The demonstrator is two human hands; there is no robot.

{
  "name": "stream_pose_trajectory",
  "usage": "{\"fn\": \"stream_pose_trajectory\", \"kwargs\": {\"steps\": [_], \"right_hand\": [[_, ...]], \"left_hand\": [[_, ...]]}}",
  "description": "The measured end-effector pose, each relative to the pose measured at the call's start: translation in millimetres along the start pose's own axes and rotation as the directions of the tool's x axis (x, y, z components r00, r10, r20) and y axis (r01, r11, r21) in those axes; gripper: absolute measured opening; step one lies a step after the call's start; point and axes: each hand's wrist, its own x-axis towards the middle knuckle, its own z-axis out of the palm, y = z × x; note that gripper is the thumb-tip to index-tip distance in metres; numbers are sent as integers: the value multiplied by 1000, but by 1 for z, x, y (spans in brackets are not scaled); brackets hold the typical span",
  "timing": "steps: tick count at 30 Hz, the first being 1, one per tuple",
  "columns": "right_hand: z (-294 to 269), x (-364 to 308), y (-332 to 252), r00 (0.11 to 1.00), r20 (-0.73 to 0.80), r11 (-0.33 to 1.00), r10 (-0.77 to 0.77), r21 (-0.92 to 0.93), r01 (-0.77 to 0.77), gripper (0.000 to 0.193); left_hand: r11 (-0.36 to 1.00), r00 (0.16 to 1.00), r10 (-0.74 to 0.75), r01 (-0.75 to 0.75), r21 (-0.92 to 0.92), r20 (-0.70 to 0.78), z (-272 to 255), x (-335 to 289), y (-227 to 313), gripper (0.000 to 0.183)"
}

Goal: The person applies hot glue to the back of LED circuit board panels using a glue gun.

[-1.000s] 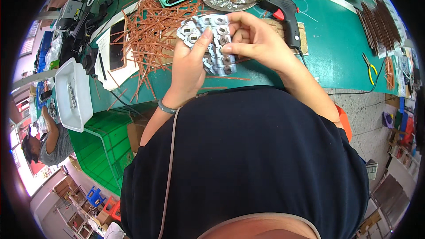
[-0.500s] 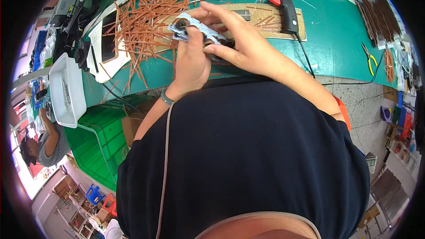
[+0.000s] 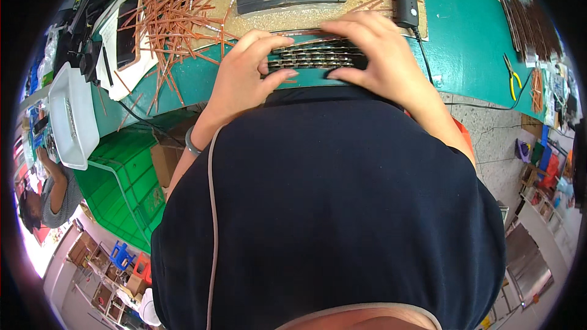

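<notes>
Close in front of my body, a bundle of narrow dark strips with shiny metallic bits (image 3: 315, 55) lies lengthwise between my hands. Its exact kind is not clear. My left hand (image 3: 244, 73) curls round the left end, fingers on the far side and thumb on the near side. At the other end my right hand (image 3: 385, 55) does the same, its fingers reaching over the far edge and hiding part of the strips. Just beyond, a long dark grey bar (image 3: 290, 0) rests on a speckled tan board (image 3: 257, 21).
Reddish-brown thin sticks (image 3: 183, 12) are heaped at the left. A black glue gun (image 3: 405, 0) with a red trigger lies at the right, its cord trailing. Yellow-handled pliers (image 3: 512, 82) are farther right. A white tray (image 3: 73, 116) and green crate (image 3: 119, 192) stand left.
Earlier my hands were together on a pale blue-white piece with dark round parts, which I no longer see. They have spread apart round the strips. The bar on the board is now uncovered.
</notes>
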Motion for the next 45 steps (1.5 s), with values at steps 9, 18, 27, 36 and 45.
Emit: {"fn": "stream_pose_trajectory", "kwargs": {"steps": [9, 18, 27, 36, 45], "right_hand": [[1, -18, 4, 950, 63, 906, 305, 289, -310, 42], [6, -18, 6, 965, 10, 916, 263, 313, -252, 38], [3, -19, 10, 978, -42, 924, 204, 338, -178, 38], [-8, 17, 12, 864, 192, -174, 465, 977, -123, 40], [-13, 16, 14, 838, 133, -7, 529, 988, -153, 34]], "left_hand": [[1000, 1000, 13, -13, -23, -16, 9, 5, -3, 40], [796, 911, 406, -392, 460, 74, 3, 24, 15, 50], [716, 879, 398, -476, 511, 262, 16, 35, 11, 39], [-108, 833, -131, 528, -843, 538, -8, 48, 22, 49], [-216, 900, -47, 414, -884, 433, -17, 44, 15, 48]]}}
